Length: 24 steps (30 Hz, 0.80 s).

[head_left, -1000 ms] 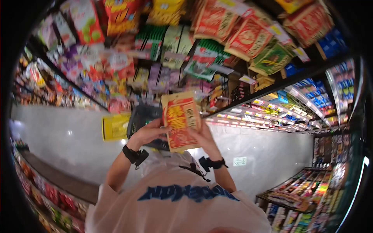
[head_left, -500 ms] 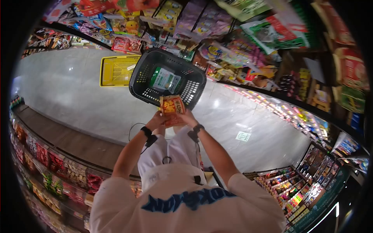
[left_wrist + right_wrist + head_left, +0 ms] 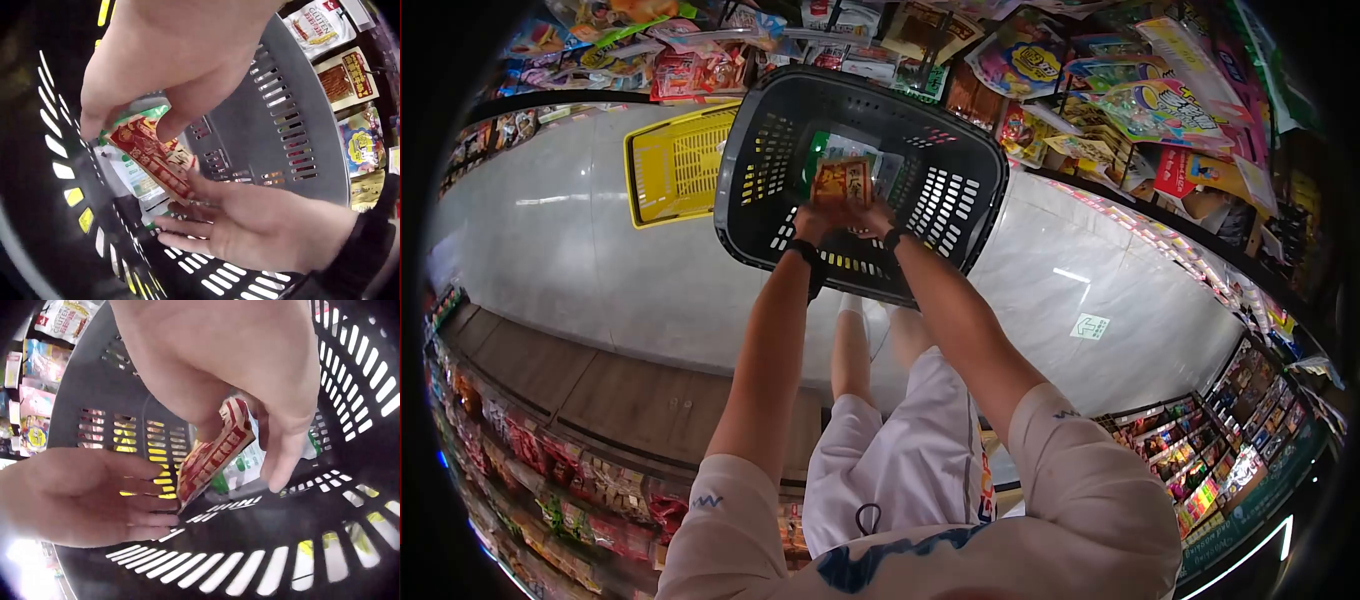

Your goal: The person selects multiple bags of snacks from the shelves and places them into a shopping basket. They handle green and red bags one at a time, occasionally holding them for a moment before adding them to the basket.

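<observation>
Both hands hold a red and tan snack packet (image 3: 843,182) inside a black shopping basket (image 3: 870,98). My left hand (image 3: 815,223) pinches one end, its thumb over the packet (image 3: 147,153) in the left wrist view. From the other side, my right hand (image 3: 874,217) grips the opposite end between thumb and fingers, as the right wrist view shows at the packet's upper end (image 3: 236,419). Beneath the packet, a green and white package (image 3: 128,172) lies on the basket bottom, partly hidden by the packet and hands.
A yellow basket (image 3: 670,165) stands on the floor at the black basket's left. Shelves of bagged snacks (image 3: 1030,60) line the far side, close to the basket rim. A low wooden ledge (image 3: 610,385) and more shelves run along the near left.
Both hands have carried the packet from in front of the body down and forward into the black basket. The head view has tilted, bringing the whole basket into sight.
</observation>
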Tool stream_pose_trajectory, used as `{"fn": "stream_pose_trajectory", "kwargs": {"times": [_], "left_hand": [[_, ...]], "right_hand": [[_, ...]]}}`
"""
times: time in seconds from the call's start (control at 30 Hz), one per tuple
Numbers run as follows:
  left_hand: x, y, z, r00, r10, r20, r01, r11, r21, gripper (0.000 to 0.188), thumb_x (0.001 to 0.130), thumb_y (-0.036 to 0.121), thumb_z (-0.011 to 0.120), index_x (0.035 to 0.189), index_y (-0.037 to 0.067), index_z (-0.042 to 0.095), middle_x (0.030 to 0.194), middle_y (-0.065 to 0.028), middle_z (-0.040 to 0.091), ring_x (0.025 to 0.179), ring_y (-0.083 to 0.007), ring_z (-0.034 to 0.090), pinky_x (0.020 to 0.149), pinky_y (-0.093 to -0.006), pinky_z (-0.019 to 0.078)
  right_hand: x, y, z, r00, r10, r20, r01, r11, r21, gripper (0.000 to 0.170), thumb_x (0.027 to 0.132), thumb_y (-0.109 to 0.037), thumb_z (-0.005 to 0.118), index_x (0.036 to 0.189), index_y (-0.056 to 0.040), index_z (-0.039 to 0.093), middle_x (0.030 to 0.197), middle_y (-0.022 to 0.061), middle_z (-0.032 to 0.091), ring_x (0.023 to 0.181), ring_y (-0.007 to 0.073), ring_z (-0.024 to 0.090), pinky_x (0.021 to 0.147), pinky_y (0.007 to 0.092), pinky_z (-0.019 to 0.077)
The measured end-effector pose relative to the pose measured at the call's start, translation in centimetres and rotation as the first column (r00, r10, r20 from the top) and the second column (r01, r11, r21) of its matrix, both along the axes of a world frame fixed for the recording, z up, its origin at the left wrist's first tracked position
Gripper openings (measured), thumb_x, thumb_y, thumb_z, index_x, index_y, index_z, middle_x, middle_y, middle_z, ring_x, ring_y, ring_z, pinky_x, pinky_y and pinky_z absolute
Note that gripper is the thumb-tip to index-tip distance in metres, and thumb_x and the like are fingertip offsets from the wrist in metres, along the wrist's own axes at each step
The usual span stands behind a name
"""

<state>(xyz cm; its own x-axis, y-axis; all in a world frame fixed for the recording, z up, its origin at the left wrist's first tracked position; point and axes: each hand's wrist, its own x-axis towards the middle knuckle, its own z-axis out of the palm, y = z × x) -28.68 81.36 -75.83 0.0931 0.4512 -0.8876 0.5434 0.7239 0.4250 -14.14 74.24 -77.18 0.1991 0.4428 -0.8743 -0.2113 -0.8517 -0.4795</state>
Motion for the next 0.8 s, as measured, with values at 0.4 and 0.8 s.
{"fn": "stream_pose_trajectory", "kwargs": {"times": [0.4,0.8], "left_hand": [[2.8,-11.9,13.4,0.697,-0.711,-0.098,0.551,0.443,0.707,0.022,0.081,0.025,0.063,0.090,0.006,0.066,0.079,-0.0130,0.068,0.075,-0.0335,0.066,0.066,-0.0397,0.0528],[13.5,3.8,74.6,0.232,-0.684,0.692,0.412,0.713,0.567,0.039,0.096,0.009,0.053,0.135,0.008,0.046,0.127,-0.0049,0.055,0.104,-0.0145,0.059,0.081,-0.0285,0.0501]], "right_hand": [[-0.9,-13.7,9.7,0.500,0.619,0.606,-0.843,0.506,0.179,0.023,0.085,-0.019,0.051,0.100,-0.0067,0.063,0.098,0.0160,0.068,0.095,0.0348,0.063,0.082,0.0429,0.0502],[15.2,-2.7,64.9,0.973,-0.045,0.226,-0.155,0.597,0.787,0.038,0.093,-0.008,0.050,0.130,-0.0064,0.052,0.107,0.0069,0.064,0.092,0.0153,0.065,0.074,0.0290,0.0529]]}}
